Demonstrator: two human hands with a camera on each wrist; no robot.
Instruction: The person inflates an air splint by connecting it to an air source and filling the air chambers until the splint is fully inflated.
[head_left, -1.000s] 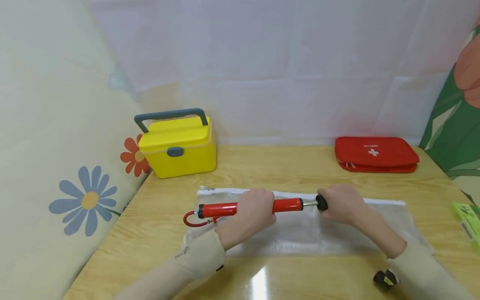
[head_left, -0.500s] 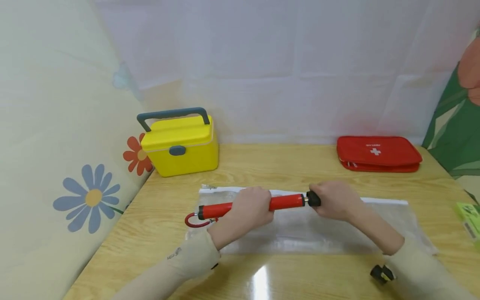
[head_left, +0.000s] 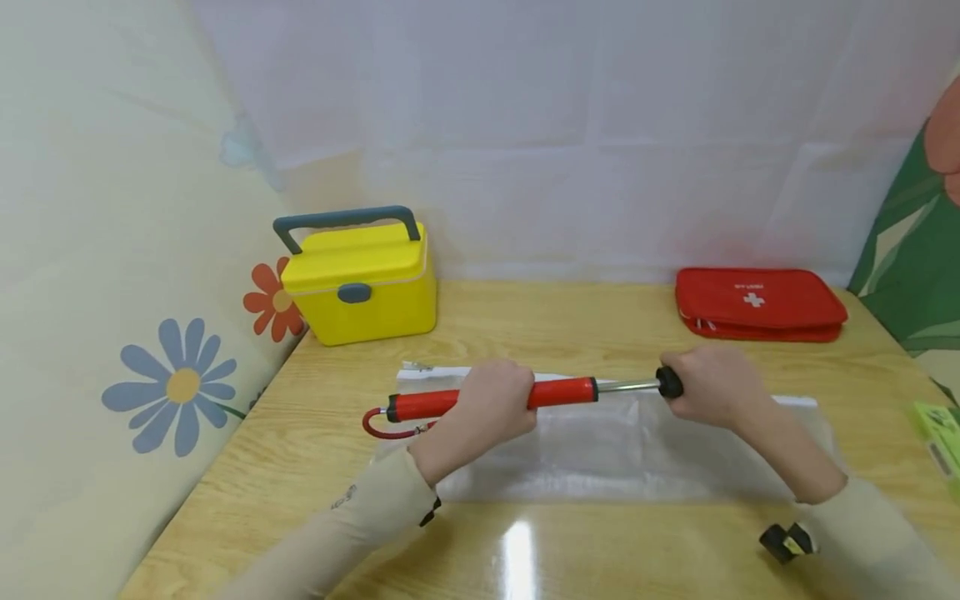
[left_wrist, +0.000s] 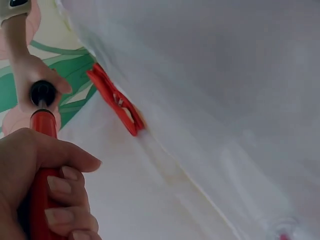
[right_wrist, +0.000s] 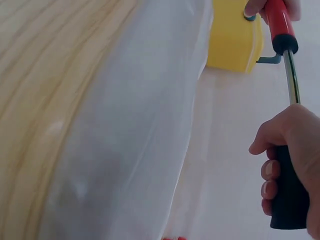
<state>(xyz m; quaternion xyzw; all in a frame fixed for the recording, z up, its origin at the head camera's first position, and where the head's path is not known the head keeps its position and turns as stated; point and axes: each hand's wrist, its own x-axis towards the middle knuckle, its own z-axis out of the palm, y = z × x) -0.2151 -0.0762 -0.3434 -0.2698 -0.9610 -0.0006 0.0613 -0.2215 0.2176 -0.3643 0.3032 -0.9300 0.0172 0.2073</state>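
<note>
Your pump [head_left: 566,392] has a glossy red barrel with black ends, and a length of bare silver rod [head_left: 628,386] shows between the barrel and the black handle [right_wrist: 289,190]. A thin red hose [head_left: 372,427] leaves the far left end and bends back under the barrel. You hold the pump crosswise, nearly level, over a translucent pouch [head_left: 592,454] with a white zip edge on the wooden table [head_left: 255,492]. Your left hand [head_left: 491,400] wraps its fingers round the middle of the barrel; your right hand [head_left: 716,387] grips the handle, fingers curled about it. You have one pump, one hose, one pouch, one yellow box [head_left: 367,317] at back left, and one red case [head_left: 757,302] at back right.
</note>
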